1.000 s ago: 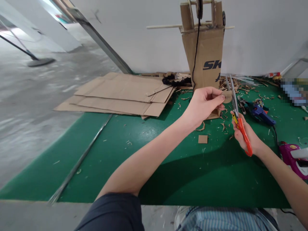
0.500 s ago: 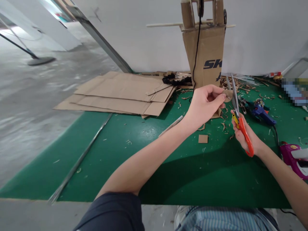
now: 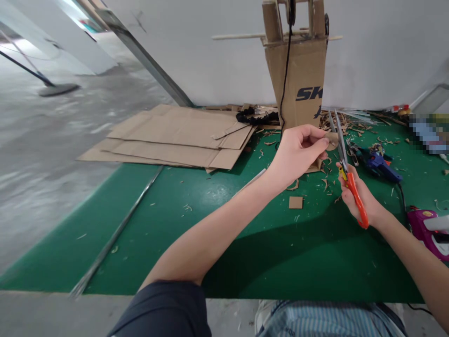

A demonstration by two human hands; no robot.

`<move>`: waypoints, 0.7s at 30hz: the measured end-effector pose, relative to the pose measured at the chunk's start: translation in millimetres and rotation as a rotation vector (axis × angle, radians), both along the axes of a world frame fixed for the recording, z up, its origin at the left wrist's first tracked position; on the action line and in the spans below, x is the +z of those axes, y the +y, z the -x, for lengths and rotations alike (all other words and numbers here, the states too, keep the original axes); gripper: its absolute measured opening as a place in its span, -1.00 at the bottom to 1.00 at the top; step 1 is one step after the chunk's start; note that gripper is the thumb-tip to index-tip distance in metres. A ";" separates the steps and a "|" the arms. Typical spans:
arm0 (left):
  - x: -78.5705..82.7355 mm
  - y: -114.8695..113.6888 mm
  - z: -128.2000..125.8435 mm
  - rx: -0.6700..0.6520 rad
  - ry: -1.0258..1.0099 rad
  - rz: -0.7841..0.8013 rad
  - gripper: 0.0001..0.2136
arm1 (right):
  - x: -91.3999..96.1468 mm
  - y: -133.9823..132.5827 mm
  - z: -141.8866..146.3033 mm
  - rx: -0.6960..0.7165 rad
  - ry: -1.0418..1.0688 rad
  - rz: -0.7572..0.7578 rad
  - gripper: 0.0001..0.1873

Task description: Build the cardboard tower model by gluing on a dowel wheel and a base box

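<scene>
My left hand [image 3: 298, 150] is closed in a pinch on a small brown cardboard piece [image 3: 331, 139], held above the green mat [image 3: 210, 234]. My right hand [image 3: 358, 196] grips orange-handled scissors [image 3: 345, 164]; their blades point up and away, slightly parted at the right edge of the cardboard piece. Directly behind both hands stands a tall cardboard structure [image 3: 300, 70] with wooden sticks and a black cord hanging down its front.
Flat cardboard sheets [image 3: 175, 135] lie at the back left of the mat. Cardboard scraps litter the mat, and a small square piece [image 3: 295, 202] lies below my hands. A blue glue gun [image 3: 379, 164] and a pink tool [image 3: 430, 229] sit at the right. A metal strip [image 3: 115, 234] lies at the left.
My left hand with the cardboard piece rose a little, then dipped slightly and turned the piece against the blades. The scissors have hardly moved.
</scene>
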State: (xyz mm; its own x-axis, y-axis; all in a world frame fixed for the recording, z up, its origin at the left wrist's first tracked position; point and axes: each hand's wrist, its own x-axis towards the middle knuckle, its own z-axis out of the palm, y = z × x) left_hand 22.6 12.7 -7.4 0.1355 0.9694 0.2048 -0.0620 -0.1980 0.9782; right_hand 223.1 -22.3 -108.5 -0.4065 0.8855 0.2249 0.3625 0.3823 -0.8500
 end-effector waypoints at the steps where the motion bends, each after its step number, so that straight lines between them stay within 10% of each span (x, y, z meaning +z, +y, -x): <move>1: -0.1 0.1 -0.1 -0.003 -0.003 0.001 -0.93 | -0.5 0.4 -0.2 -0.005 0.006 0.002 -0.23; 21: 0.2 3.1 2.7 -0.032 -0.012 0.025 -0.94 | -4.6 4.7 -5.0 -0.044 -0.010 0.027 -0.17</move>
State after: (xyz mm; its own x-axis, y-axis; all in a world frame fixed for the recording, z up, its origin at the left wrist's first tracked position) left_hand 19.9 15.8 -7.1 0.1637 0.9696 0.1820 -0.0800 -0.1709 0.9820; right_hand 228.1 -17.6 -113.2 -0.3696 0.9082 0.1964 0.3868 0.3425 -0.8562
